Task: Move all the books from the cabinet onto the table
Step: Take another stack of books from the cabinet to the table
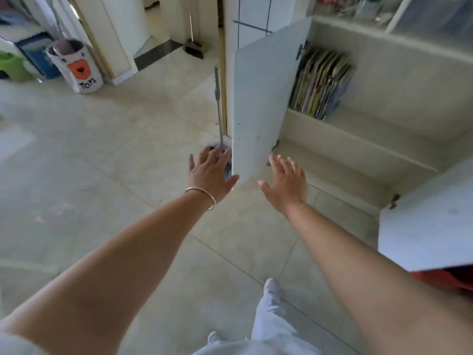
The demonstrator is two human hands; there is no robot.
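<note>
A row of several thin, colourful books (321, 85) leans upright at the left end of the middle shelf of a cream cabinet (384, 129). Both pale cabinet doors stand swung out: the left door (261, 108) and the right door (430, 226). My left hand (211, 172), a thin bangle on its wrist, is stretched forward with fingers spread, its thumb next to the left door's lower corner. My right hand (288, 183) reaches forward just right of that door, fingers straight, holding nothing. Both hands are well below the books.
A mop (219, 111) stands against the wall left of the cabinet. A white bag marked TOYS (76, 67), a blue box and a green bin sit at the far left. A broom head (193, 48) rests in the doorway. Something red (445, 278) lies under the right door. My legs show below.
</note>
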